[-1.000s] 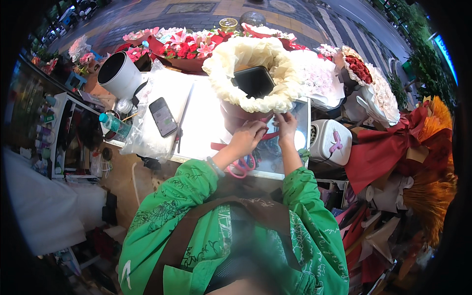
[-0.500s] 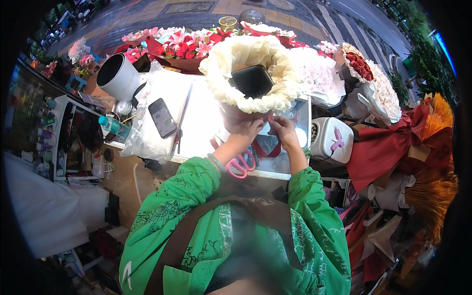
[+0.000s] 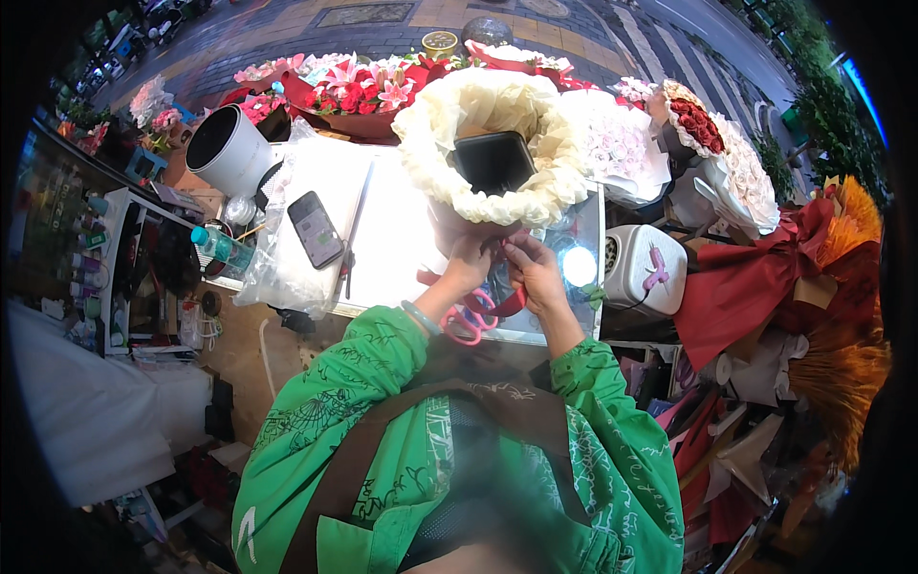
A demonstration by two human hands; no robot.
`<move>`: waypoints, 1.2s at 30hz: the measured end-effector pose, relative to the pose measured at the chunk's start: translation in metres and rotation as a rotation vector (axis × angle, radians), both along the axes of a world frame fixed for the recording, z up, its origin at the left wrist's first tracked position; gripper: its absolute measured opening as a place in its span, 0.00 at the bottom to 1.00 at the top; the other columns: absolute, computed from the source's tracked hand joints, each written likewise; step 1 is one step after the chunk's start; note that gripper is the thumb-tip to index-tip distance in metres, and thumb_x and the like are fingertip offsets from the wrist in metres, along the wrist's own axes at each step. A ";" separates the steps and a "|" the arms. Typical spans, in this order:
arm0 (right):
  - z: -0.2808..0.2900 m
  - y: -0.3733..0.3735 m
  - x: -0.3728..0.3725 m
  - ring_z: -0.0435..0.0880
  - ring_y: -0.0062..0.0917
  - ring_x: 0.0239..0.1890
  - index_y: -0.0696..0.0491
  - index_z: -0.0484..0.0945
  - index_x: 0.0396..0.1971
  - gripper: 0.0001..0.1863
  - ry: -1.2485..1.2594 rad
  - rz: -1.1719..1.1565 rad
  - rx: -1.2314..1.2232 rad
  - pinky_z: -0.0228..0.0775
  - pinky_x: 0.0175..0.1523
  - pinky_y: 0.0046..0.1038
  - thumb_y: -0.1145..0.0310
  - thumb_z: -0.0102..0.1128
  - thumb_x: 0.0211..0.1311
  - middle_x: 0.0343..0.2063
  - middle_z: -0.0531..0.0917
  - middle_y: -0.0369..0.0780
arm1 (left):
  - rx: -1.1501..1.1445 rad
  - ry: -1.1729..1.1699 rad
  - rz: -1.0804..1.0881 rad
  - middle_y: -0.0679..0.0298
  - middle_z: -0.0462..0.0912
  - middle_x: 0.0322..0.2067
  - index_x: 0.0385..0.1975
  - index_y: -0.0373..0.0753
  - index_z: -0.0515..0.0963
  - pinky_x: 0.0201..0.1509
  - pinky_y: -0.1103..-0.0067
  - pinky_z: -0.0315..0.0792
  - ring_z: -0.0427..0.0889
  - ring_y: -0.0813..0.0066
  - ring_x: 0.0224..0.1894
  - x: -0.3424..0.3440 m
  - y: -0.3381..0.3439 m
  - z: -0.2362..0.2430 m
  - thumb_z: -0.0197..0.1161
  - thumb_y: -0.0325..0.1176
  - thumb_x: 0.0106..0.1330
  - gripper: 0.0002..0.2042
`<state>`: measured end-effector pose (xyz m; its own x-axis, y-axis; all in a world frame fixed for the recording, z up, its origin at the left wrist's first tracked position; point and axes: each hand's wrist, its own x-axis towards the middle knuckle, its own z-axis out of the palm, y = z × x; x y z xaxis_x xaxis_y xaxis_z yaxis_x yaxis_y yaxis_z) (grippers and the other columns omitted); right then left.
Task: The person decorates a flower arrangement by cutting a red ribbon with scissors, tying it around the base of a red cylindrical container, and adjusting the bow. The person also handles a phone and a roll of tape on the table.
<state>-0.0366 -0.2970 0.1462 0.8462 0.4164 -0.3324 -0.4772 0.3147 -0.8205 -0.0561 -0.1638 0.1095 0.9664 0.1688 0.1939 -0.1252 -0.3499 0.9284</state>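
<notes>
A round bouquet wrap (image 3: pixel 435 182) with a ruffled cream paper rim stands in front of me on the white table, a black square container (image 3: pixel 494 163) inside its opening. At its near lower side, my left hand (image 3: pixel 467 268) is closed on a dark red ribbon (image 3: pixel 514 300), its fingertips partly hidden under the wrap. Close beside it, my right hand (image 3: pixel 537 275) pinches the same ribbon between thumb and fingers. One ribbon tail hangs below the right hand; another shows by my left wrist. Pink-handled scissors (image 3: pixel 466 323) lie just below the hands, partly covered by ribbon.
Left on the table are a phone (image 3: pixel 316 230), clear plastic wrapping (image 3: pixel 277 273) and a white cylinder (image 3: pixel 229 153). A white bin (image 3: pixel 645 268) with a pink glue gun (image 3: pixel 656 268) stands right. Flower bouquets (image 3: pixel 359 96) line the far side; red wrapping (image 3: pixel 755 277) is at right.
My right hand has moved left and slightly down, closer to my left hand, with its ribbon tail shifting along. The bouquet wrap has shifted slightly right.
</notes>
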 end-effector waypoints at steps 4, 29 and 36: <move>0.001 0.005 -0.006 0.58 0.09 0.11 0.56 0.73 0.34 0.03 0.033 -0.060 -0.023 0.46 0.14 0.14 0.74 0.54 0.60 0.18 0.71 0.30 | -0.068 0.135 -0.115 0.55 0.80 0.32 0.42 0.36 0.75 0.38 0.74 0.73 0.79 0.64 0.33 0.006 0.011 -0.006 0.52 0.25 0.60 0.11; -0.029 -0.007 0.011 0.77 0.19 0.28 0.63 0.74 0.36 0.09 -0.258 0.036 -0.216 0.69 0.35 0.19 0.78 0.53 0.55 0.29 0.80 0.38 | -0.767 0.334 -0.239 0.58 0.78 0.33 0.43 0.31 0.71 0.32 0.82 0.75 0.80 0.73 0.31 -0.005 0.013 -0.004 0.55 0.31 0.63 0.12; -0.049 -0.001 0.009 0.76 0.19 0.23 0.63 0.75 0.36 0.10 -0.316 -0.133 -0.267 0.67 0.28 0.20 0.82 0.51 0.53 0.27 0.81 0.39 | -0.206 -0.084 0.071 0.49 0.77 0.36 0.43 0.29 0.68 0.40 0.71 0.73 0.79 0.56 0.37 -0.045 -0.010 -0.019 0.46 0.29 0.67 0.11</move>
